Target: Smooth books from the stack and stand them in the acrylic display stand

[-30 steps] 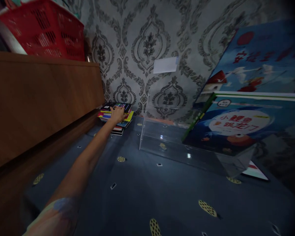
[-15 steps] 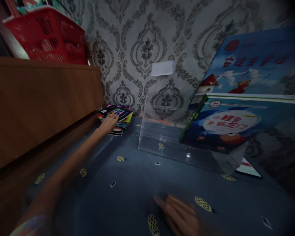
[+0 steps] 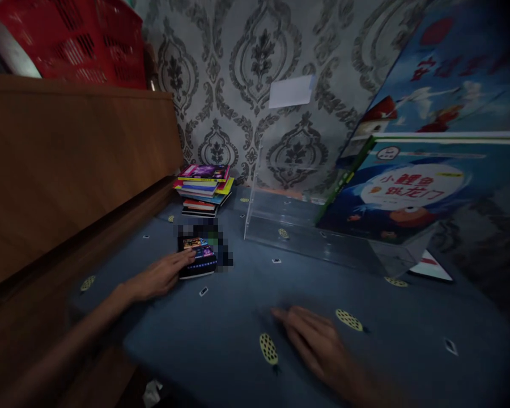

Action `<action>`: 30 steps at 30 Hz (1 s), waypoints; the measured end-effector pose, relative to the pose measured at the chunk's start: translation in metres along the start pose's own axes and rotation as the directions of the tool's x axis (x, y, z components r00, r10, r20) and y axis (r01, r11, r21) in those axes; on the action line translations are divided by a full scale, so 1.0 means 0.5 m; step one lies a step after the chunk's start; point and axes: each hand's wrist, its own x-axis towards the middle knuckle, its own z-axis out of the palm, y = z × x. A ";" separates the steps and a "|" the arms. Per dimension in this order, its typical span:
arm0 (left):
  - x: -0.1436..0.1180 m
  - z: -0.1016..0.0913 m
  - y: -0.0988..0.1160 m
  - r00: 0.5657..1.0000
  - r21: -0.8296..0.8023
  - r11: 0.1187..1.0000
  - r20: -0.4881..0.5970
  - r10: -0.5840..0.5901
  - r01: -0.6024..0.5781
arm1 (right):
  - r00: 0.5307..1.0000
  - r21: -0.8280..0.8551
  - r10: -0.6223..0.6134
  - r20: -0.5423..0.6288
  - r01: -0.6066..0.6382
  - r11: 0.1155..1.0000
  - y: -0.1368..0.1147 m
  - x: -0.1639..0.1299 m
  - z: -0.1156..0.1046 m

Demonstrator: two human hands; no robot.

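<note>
My left hand (image 3: 165, 273) grips the left edge of a dark-covered book (image 3: 199, 263) with colourful pictures, its fingers on the cover and its thumb hidden. The book is low over the table, and its far part is blurred out. Behind it, against the wall, stands a stack of books (image 3: 204, 190) with a purple and yellow one on top. Low and to the right, my right hand (image 3: 317, 343) is held over the tablecloth with its fingers stretched out and nothing in it. A clear acrylic stand (image 3: 297, 249) is beyond the right hand.
Two large blue picture books (image 3: 408, 187) lean on the stand's right part. A blue tablecloth (image 3: 233, 340) with pineapple prints covers the table. A wooden cabinet (image 3: 76, 170) with a red basket (image 3: 89, 45) on it borders the left. A white label (image 3: 291, 92) shows before the patterned wall.
My left hand has drawn the dark book off the stack, toward me. A purple and yellow book now shows on top. My right hand stays near the same spot; the view has tilted down.
</note>
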 end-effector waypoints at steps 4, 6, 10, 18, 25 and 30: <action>0.024 -0.023 -0.029 0.992 -0.052 0.991 -0.017 -0.127 0.126 | 0.999 0.090 0.050 -0.010 -0.049 0.995 0.000 0.006 0.002; 0.070 -0.021 -0.053 0.945 -0.034 0.951 -0.109 -0.308 0.307 | 0.997 0.119 0.081 0.000 -0.081 0.990 0.000 0.009 0.001; 0.163 0.021 -0.071 0.857 -0.003 0.862 -0.108 -0.504 0.506 | 0.985 0.145 0.172 -0.001 -0.170 0.975 0.004 0.010 -0.002; 0.144 0.092 0.009 0.947 0.083 0.943 -0.032 -0.319 0.321 | 0.908 0.149 0.417 0.036 -0.418 0.896 0.019 0.012 -0.015; 0.144 0.115 0.134 0.997 0.106 0.994 -0.066 -0.029 0.036 | 0.932 0.085 0.362 -0.019 -0.360 0.929 0.035 0.012 -0.016; 0.215 0.137 0.237 0.997 0.020 1.000 -0.069 0.020 -0.019 | 0.960 -0.033 0.270 -0.074 -0.273 0.962 0.047 0.008 -0.017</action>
